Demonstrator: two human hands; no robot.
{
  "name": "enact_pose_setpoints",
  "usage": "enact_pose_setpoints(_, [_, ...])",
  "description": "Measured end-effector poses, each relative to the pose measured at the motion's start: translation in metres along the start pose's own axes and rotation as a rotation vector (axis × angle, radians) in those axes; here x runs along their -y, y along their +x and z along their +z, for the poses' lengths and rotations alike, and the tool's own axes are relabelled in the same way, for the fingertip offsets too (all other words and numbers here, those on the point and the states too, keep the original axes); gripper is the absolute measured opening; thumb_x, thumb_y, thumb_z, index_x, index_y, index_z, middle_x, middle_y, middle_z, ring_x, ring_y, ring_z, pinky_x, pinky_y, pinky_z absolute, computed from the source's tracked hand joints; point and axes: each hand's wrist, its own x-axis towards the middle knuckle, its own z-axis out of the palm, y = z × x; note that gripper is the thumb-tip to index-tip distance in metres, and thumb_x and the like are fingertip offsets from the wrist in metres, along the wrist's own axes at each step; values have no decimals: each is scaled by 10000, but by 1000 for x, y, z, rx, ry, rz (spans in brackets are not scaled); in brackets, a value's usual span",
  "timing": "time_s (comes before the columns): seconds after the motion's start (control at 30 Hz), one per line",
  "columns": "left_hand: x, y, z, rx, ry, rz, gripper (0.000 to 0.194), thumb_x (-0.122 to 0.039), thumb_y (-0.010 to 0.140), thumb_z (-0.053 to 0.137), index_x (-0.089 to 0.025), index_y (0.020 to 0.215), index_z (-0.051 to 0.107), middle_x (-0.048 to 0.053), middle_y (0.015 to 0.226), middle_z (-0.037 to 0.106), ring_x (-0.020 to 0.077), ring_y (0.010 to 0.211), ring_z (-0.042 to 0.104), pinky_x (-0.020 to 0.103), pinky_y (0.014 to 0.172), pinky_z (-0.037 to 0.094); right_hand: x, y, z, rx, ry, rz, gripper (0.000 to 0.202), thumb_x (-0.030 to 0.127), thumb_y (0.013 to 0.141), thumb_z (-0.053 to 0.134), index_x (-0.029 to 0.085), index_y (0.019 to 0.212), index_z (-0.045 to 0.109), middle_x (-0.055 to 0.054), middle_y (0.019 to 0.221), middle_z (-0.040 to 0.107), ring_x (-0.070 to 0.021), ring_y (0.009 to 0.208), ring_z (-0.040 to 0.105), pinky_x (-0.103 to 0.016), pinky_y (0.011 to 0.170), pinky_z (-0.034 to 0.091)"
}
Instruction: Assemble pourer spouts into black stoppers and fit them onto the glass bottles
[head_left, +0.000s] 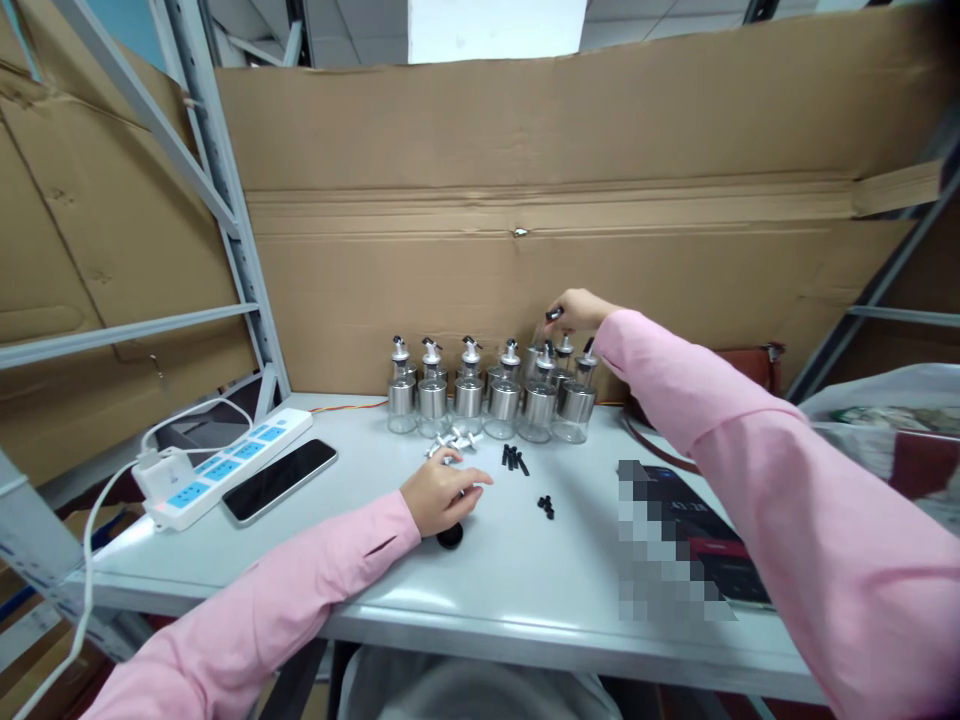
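Note:
Two rows of glass pump bottles with silver bands [468, 393] stand along the back of the table. My right hand [579, 308] reaches over the back row, fingers closed around the black-tipped top of a bottle [535, 350]; front bottles partly hide it. My left hand [444, 492] rests low over the table, its fingers apart and nothing visible in them. Just beyond it lie white pump-head parts [463, 440]. A black round cap [450, 537] sits beside its wrist. To its right are several short black tubes [514, 459] and a cluster of small black pieces [547, 506].
On the left lie a phone [281, 482] and a power strip [232, 465] with a white plug and cable. A dark flat item [686, 505], partly blurred out, lies on the right under my right arm. A cardboard wall [525, 270] closes off the back.

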Motion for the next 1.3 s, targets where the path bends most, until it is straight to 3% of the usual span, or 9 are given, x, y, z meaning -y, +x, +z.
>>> enact_pose_setpoints(0.17, [1, -1, 0, -8, -17, 4, 265, -202, 878, 360, -168, 1017, 582, -45, 525, 592, 99, 495, 526, 364, 934, 381, 15, -24, -44, -291, 49, -59, 240, 218, 706, 679, 56, 880, 712, -79, 737, 686, -106, 648, 590, -217, 659, 406])
enact_pose_setpoints(0.37, [3, -2, 2, 5, 7, -15, 245, -198, 877, 377, -189, 1011, 582, -45, 541, 575, 102, 518, 522, 318, 867, 415, 49, -74, -78, -809, 247, -111, 236, 207, 737, 672, 29, 891, 673, -149, 863, 688, -62, 632, 545, -233, 629, 400])
enact_pose_setpoints(0.5, [4, -3, 3, 15, 7, -38, 258, -225, 874, 381, -183, 1012, 595, -18, 557, 557, 121, 552, 529, 238, 664, 437, 74, -109, -88, -969, 408, -149, 168, 178, 766, 643, 65, 891, 645, -119, 861, 678, -40, 568, 549, -199, 545, 402])
enact_pose_setpoints(0.6, [3, -4, 3, 18, -13, -63, 279, -243, 878, 363, -177, 1020, 594, -17, 553, 532, 118, 536, 503, 226, 604, 415, 95, -140, -82, -1011, 512, -202, 148, 154, 761, 631, 71, 883, 632, -95, 811, 662, -40, 533, 528, -193, 499, 396])
enact_pose_setpoints(0.73, [0, -3, 0, -68, -74, -112, 370, -356, 878, 393, -155, 1178, 476, -29, 600, 502, 118, 553, 462, 259, 669, 420, 118, -181, -49, -1014, 561, -260, 88, 126, 737, 615, 116, 820, 638, -41, 762, 651, -65, 553, 528, -223, 528, 414])
enact_pose_setpoints(0.87, [0, -2, -1, -145, -164, -124, 651, -545, 815, 463, -153, 1309, 298, 35, 839, 569, 163, 735, 518, 343, 817, 407, 129, -196, -1, -803, 774, -224, 61, 169, 729, 622, 158, 788, 633, -11, 729, 644, -87, 557, 534, -238, 536, 431])
enact_pose_setpoints(1.0, [3, 0, -1, -13, -192, -211, 705, -588, 787, 494, -134, 1294, 311, 130, 1085, 561, 247, 965, 521, 398, 895, 376, 134, -189, 34, -564, 975, -159, 129, 266, 710, 647, 158, 773, 615, -13, 728, 636, -78, 476, 501, -236, 473, 413])
enact_pose_setpoints(1.17, [1, 5, -1, 160, -232, -335, 529, -480, 800, 528, -136, 1182, 406, 97, 990, 606, 247, 923, 548, 395, 864, 395, 134, -183, 57, -497, 1044, -182, 162, 293, 701, 647, 163, 792, 617, -11, 735, 624, -75, 481, 494, -243, 503, 415])
enact_pose_setpoints(1.3, [2, 6, -1, 201, -180, -373, 402, -458, 791, 544, -151, 1043, 478, 84, 956, 608, 234, 875, 557, 379, 828, 413, 130, -181, 70, -418, 1110, -121, 199, 329, 687, 656, 162, 788, 614, 5, 652, 594, -84, 455, 484, -238, 468, 385])
